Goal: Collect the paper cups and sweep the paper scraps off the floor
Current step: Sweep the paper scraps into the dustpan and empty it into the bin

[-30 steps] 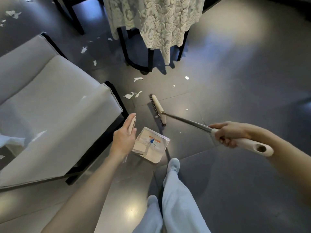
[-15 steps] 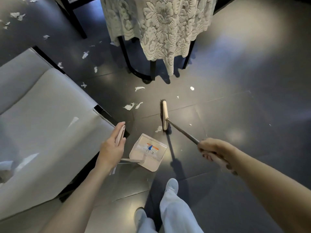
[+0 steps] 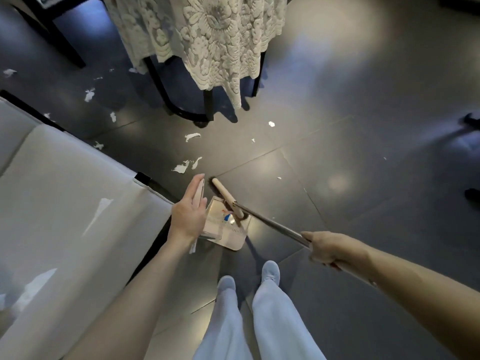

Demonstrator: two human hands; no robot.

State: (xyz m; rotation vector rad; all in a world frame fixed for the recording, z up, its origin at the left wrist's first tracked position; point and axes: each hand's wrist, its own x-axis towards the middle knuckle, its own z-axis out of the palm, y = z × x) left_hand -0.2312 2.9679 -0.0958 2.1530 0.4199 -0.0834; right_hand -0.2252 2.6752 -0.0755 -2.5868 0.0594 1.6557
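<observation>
My left hand (image 3: 191, 213) holds the white upright handle of the dustpan (image 3: 231, 236), with the fingers lying along it. The pan rests on the dark floor just ahead of my feet. My right hand (image 3: 328, 249) grips the metal shaft of the broom (image 3: 270, 223). The wooden broom head (image 3: 225, 194) lies across the pan's front edge, right beside my left fingers. White paper scraps lie beyond it: a pair (image 3: 183, 167) close to the pan, a strip (image 3: 192, 136) further out, and a small bit (image 3: 271, 123) near the table. No paper cup is in view.
A grey armchair (image 3: 65, 203) fills the left side, its corner close to my left hand. A table with a lace cloth (image 3: 207, 40) and black legs stands ahead. More scraps (image 3: 89, 95) lie between the armchair and the table. Open floor stretches to the right.
My right hand has drawn the broom head back towards me, from the floor ahead onto the dustpan's front edge. The scrap that lay beside the broom head is no longer visible.
</observation>
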